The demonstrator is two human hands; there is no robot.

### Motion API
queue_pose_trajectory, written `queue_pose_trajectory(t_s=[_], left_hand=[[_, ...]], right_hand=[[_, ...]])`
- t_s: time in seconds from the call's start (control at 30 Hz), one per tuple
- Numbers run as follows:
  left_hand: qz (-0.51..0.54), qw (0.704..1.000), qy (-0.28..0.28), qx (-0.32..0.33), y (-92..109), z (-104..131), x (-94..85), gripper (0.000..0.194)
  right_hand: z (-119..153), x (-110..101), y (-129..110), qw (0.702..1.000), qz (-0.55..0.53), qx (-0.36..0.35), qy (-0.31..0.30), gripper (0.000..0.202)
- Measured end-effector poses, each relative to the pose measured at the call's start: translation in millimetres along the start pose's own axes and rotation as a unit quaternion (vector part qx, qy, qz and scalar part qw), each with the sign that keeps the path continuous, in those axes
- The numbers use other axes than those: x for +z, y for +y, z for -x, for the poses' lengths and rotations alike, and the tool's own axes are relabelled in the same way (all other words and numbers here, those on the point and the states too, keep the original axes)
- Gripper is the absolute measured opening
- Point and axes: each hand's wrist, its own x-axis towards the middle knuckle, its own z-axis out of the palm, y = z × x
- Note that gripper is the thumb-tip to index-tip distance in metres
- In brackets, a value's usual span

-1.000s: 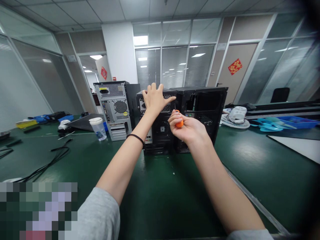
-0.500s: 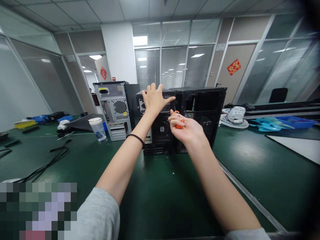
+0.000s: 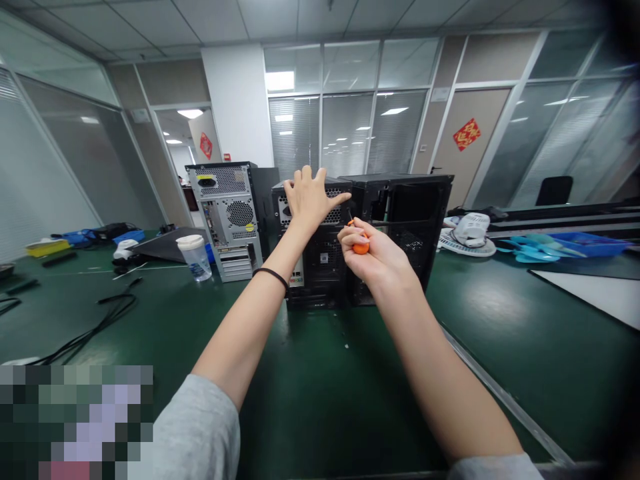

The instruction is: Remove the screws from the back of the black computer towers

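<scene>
A black computer case [image 3: 327,267] stands upright on the green table, its back panel toward me. Fingers spread, my left hand [image 3: 310,200] rests against the upper back and top edge of this case. My right hand [image 3: 369,250] is closed around the orange handle of a screwdriver [image 3: 361,246]. Its thin shaft points up toward the case's upper right edge; whether the tip touches a screw is too small to tell. Directly to the right stands a second black case [image 3: 417,207], its side toward me.
A silver computer tower [image 3: 235,220] and a lidded plastic cup [image 3: 195,257] stand left. Black cables [image 3: 107,317] lie at far left, near a yellow tray [image 3: 49,249]. On the right are a white fan-like object [image 3: 473,233], light-blue pieces [image 3: 533,248] and a blue tray [image 3: 590,245].
My right hand has shifted slightly and its grip on the screwdriver has turned a little, showing more of the shaft. My left hand stays in place on the case.
</scene>
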Motion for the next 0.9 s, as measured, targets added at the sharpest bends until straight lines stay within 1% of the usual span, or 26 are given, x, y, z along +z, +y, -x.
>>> queue_pose_trajectory(t_s=[0.17, 0.43, 0.6, 0.7, 0.83, 0.9], left_hand=[[0.002, 1.0, 0.002, 0.001, -0.2, -0.3, 0.5, 0.065], [-0.006, 1.0, 0.009, 0.0, -0.3, -0.5, 1.0, 0.066], [0.012, 1.0, -0.007, 0.004, 0.0, -0.3, -1.2, 0.065], [0.013, 1.0, -0.007, 0.003, 0.5, 0.3, -3.9, 0.064], [0.018, 1.0, -0.023, 0.01, 0.8, 1.0, -5.9, 0.065], [0.012, 1.0, -0.015, 0.007, 0.5, 0.7, -4.4, 0.065]], right_hand=[[1.9, 0.3, -1.7, 1.0, -0.018, 0.016, 0.016, 0.024], [5.2, 2.9, -2.0, 0.999, -0.035, 0.016, 0.025, 0.025], [5.0, 3.5, -1.7, 0.999, -0.024, 0.01, 0.043, 0.022], [4.3, 4.1, -1.7, 0.998, -0.027, 0.002, 0.057, 0.02], [4.4, 5.1, -0.9, 0.997, -0.039, -0.004, 0.066, 0.017], [4.4, 5.5, -0.5, 0.997, -0.043, -0.005, 0.069, 0.016]])
